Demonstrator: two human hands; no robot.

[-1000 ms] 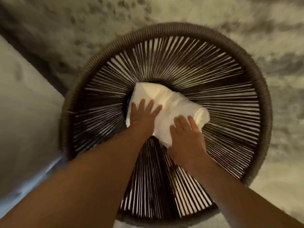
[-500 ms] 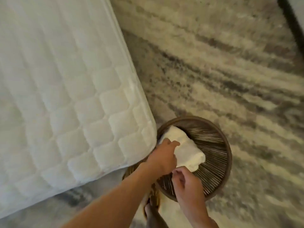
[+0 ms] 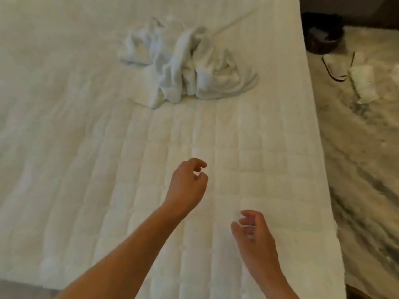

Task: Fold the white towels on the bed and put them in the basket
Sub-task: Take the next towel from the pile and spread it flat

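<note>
Several crumpled white towels lie on quilted bed beside mottled carpet.

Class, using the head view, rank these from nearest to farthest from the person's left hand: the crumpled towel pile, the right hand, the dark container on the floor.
From the left hand:
1. right hand, close by, over the bed, nearer its foot.
2. towel pile, farther up the bed.
3. dark container, beyond the bed's right edge, at the top.

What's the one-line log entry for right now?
left hand: empty, over bed | right hand: empty | towels: crumpled heap on bed, unfolded
</note>
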